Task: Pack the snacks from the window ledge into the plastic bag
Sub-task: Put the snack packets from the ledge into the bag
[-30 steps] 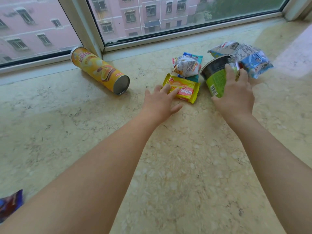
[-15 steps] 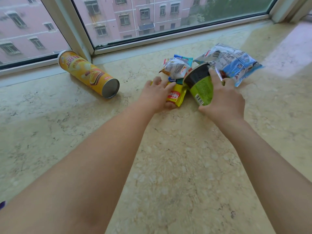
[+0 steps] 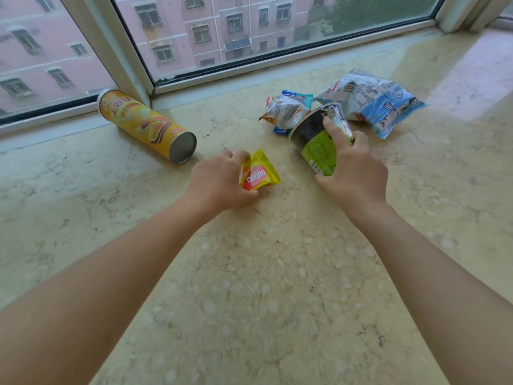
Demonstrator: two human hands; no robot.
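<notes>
Head cam update: left hand [image 3: 219, 184] has now pulled the yellow wafer pack [image 3: 259, 173] off the pile and grips it, while the right hand [image 3: 352, 168] is still wrapped round the green cup [image 3: 316, 143], so 2 snacks look ready to go. Count on the ledge [image 3: 249, 273]: 1 chip can [image 3: 147, 125], 1 cup, 1 wafer pack, 1 big blue bag [image 3: 372, 101], 1 crinkled white packet [image 3: 286, 111] on 1 small blue pack [image 3: 298, 95]. Plastic bag isn't in view

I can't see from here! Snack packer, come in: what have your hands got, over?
Left hand grips yellow wafer pack. Right hand grips green cup. Chip can and blue bag lie on ledge. No plastic bag in view.
</notes>
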